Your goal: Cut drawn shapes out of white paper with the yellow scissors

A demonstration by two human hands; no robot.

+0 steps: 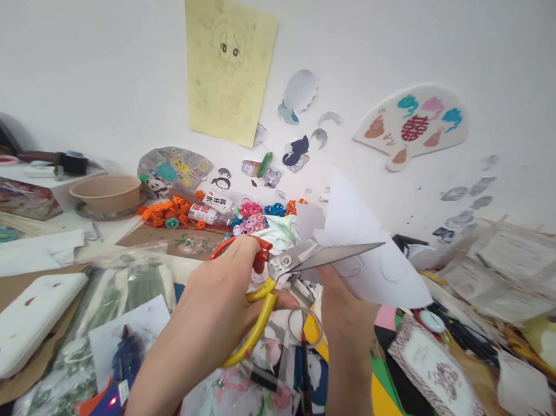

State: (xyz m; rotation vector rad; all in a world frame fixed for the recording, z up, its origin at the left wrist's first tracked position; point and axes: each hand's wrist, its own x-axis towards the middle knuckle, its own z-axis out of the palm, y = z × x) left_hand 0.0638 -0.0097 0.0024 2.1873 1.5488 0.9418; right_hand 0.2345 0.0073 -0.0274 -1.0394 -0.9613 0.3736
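My left hand (pixel 223 289) is wrapped round the handles of a pair of scissors (pixel 329 256), one handle red and one yellow. The metal blades point right and lie across a white sheet of paper (pixel 359 222); I cannot tell how far apart they are. Faint pencil outlines show on the sheet. Gripping its lower left side is my right hand (pixel 344 315), with its fingertips mostly hidden behind the paper and blades. A metal ring (pixel 306 328) shows between my two hands, above scattered paper scraps (pixel 243 394).
A white rectangular device (pixel 23 324) lies at the left, near a round tan container (pixel 105 191). Orange crocheted flowers (pixel 165 212) and a plastic bottle (pixel 209 214) sit by the wall. Coloured paper strips (pixel 391 406) and a patterned card (pixel 442 375) lie at the right.
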